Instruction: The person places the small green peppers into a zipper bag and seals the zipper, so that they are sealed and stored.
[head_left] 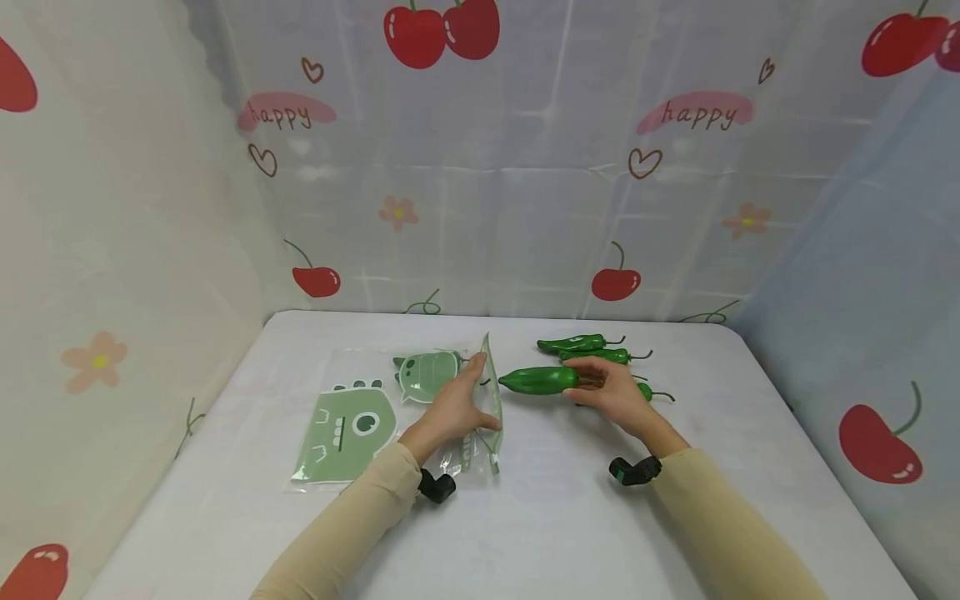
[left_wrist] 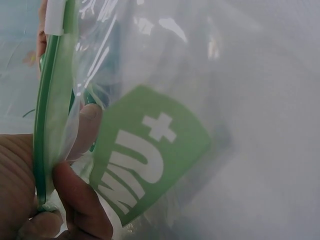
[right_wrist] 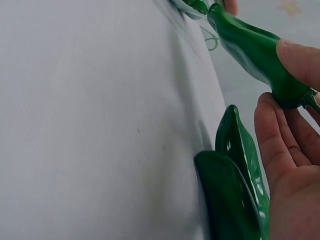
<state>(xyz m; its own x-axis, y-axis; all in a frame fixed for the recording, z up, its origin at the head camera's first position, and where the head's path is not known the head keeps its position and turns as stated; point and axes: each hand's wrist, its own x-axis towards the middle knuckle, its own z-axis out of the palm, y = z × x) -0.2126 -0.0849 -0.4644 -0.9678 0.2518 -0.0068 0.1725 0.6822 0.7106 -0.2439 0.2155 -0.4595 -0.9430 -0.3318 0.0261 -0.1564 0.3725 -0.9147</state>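
The green pepper (head_left: pixel 536 381) is located between the hands, tip pointing to 9 o'clock. The right hand (head_left: pixel 618 396), at its 3 o'clock, grasps the stem end between thumb and fingers. The left hand (head_left: pixel 450 408), at the pepper's 9 o'clock, grips the clear bag (head_left: pixel 341 450) by its green zip strip (head_left: pixel 492 367); the pepper tip sits just beside this strip. Two loose peppers (head_left: pixel 579 343) lie at 2 o'clock; a third (head_left: pixel 646 390), partly hidden, lies behind the right hand. The white table (head_left: pixel 540 517) supports the bag and loose peppers.
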